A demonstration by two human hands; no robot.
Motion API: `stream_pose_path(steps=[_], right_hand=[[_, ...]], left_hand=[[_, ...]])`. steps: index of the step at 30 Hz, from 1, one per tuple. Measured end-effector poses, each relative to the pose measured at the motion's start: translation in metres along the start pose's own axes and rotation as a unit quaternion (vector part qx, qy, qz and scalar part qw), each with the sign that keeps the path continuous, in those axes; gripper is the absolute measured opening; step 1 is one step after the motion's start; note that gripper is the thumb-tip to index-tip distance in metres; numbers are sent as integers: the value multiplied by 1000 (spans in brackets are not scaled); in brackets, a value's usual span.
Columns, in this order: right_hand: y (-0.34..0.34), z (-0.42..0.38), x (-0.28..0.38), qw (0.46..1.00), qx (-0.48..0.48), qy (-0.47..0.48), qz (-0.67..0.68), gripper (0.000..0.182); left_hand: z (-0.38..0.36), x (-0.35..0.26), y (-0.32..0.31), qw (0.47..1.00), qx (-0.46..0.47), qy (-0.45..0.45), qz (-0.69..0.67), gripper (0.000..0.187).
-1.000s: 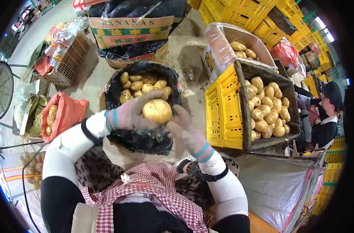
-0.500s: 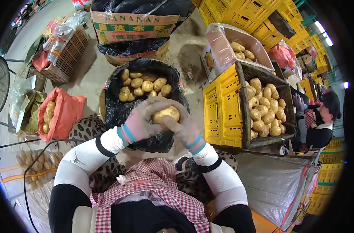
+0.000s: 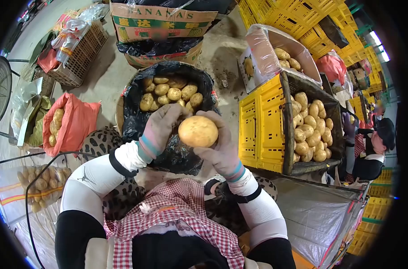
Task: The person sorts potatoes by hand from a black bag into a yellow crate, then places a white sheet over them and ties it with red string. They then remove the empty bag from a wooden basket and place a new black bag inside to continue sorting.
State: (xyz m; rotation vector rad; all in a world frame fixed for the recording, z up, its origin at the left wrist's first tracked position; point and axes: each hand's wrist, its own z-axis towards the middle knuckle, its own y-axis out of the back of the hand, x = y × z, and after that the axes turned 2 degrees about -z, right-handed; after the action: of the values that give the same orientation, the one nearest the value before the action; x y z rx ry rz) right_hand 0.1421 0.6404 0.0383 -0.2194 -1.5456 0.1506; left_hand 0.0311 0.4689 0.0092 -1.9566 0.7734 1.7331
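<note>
Concrete floor, black-lined basket (image 3: 136, 107) as landmark. We hold potato (image 3: 198, 131) above basket's near rim, right hand (image 3: 222, 148) cupping it, left hand (image 3: 161, 125) fingers touching its side. Potato turned since half-second ago, broad face now up: looks like inspection. Yellow crate (image 3: 257, 121) right of basket.

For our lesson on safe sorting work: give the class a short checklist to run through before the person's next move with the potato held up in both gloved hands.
1. Potato held securely: ok, the right hand cups it and the left hand steadies its side.
2. Both hands gloved: ok.
3. Potato's surface sound: cannot tell, only the facing side shows.
4. Room in the black-lined basket just beyond the hands: ok, potatoes fill only part of it.
5. Room in the yellow crate: cannot tell, it looks well filled.
6. The other person clear of the hands: ok, seated beyond the crate.
</note>
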Motion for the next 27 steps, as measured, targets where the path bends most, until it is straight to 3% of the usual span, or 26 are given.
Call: stream_pose_path(steps=[2,3,4,6,7,8,11,12,13,14,16,17,18,20,22,24,25,26,27], right_hand=[[6,-4,2,999,-15,-12,51,76],[6,-3,0,987,3,-53,154,69],[13,-4,-7,987,-2,-52,153,69],[24,-6,-14,890,122,-186,397,64],[13,-9,-5,911,31,-207,355,60],[12,-8,-9,914,25,-201,352,60],[37,-8,2,935,-90,-124,321,52],[66,-7,5,934,-114,-92,325,64],[89,-7,15,919,-208,-18,333,60],[109,-9,24,892,-295,57,339,56],[148,-24,39,858,-378,139,318,46],[145,-30,56,830,-428,136,330,43],[147,-34,55,827,-433,140,330,43],[142,-36,45,903,-367,117,190,44],[116,-40,49,944,-305,28,123,49],[100,-44,51,958,-273,-21,87,53],[95,-45,49,968,-237,-43,66,50],[90,-44,47,976,-201,-65,45,48],[86,-42,48,975,-207,-66,44,48]], left_hand=[[-9,-18,-24,989,-63,-103,-80,30],[-11,-14,-30,969,-83,-226,56,28],[-14,-22,-28,969,-78,-226,55,28],[-20,-42,-16,995,52,-17,-81,24],[-12,-28,-11,998,14,-33,-50,17],[-13,-27,-16,997,-39,-36,-54,12],[-7,-13,-21,998,17,-48,30,17],[-7,0,-22,996,35,-50,57,19],[-10,1,-23,995,79,65,-12,28],[-7,15,-18,982,131,79,108,32],[10,43,-5,965,186,84,163,37],[22,56,4,947,207,123,211,42],[33,68,14,925,225,163,258,47],[71,84,37,865,202,133,440,59],[115,149,73,782,132,183,580,67],[138,198,103,750,46,263,606,69],[165,326,165,764,42,239,597,78],[157,282,144,754,3,379,536,97],[147,261,117,736,-59,354,574,105]])
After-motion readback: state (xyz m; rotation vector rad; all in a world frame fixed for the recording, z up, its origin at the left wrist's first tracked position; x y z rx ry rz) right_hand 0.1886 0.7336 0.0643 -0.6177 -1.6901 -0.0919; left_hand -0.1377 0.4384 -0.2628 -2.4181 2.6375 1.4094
